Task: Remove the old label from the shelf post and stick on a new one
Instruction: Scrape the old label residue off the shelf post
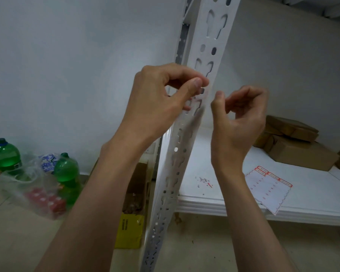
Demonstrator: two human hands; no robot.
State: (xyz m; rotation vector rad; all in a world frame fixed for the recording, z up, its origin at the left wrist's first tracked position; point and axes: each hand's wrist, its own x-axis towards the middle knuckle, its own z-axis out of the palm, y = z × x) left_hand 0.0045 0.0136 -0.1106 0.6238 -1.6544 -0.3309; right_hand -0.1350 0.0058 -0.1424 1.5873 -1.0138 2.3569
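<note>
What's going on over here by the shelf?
A person is working on the white shelf post with bare hands. The left hand pinches at something small on the post's face, likely the old label; it is too small to make out. The right hand hangs beside the post, fingers curled, holding nothing. A label sheet lies on the shelf near some paper scraps.
</note>
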